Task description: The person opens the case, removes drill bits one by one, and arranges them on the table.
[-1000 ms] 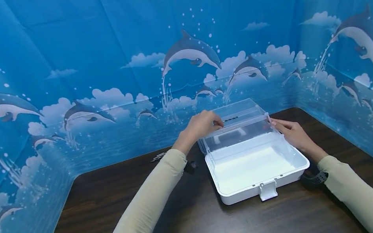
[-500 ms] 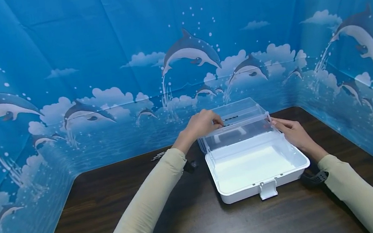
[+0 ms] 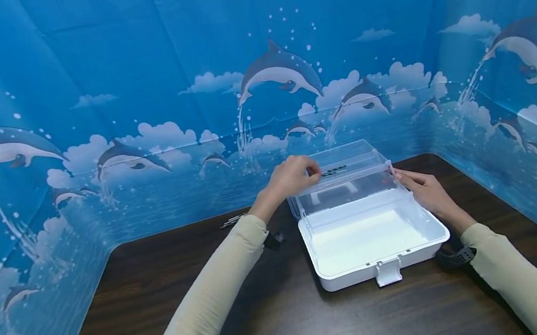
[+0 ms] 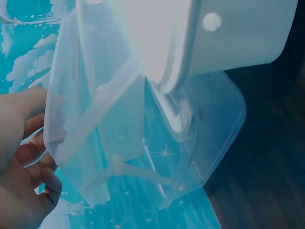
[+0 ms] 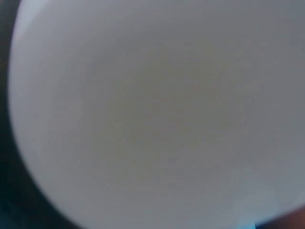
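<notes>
A white box [image 3: 376,272] stands with its lid swung back and a raised clear tray [image 3: 349,151] above its rear. My left hand [image 3: 288,179] reaches over the tray's left end, fingers bent, fingertips beside several thin dark spiral bits [image 3: 336,170]; whether it grips one is hidden. Seen from the left wrist, the bent fingers of my left hand [image 4: 28,162] are beside and partly behind the clear tray [image 4: 114,124]. My right hand [image 3: 427,194] pinches the tray's right end. The right wrist view is mostly filled by the blurred white box wall [image 5: 152,114].
Several thin silvery pieces [image 3: 232,220] lie on the dark table [image 3: 161,285] behind my left forearm. A white latch [image 3: 388,272] hangs from the box's front. A blue dolphin-print curtain [image 3: 160,91] surrounds the table's back and sides.
More of the dark bits show beside my left fingertips, where one stood out before. The left fingers have lifted slightly; my right hand keeps its hold. The head view has shifted slightly.
</notes>
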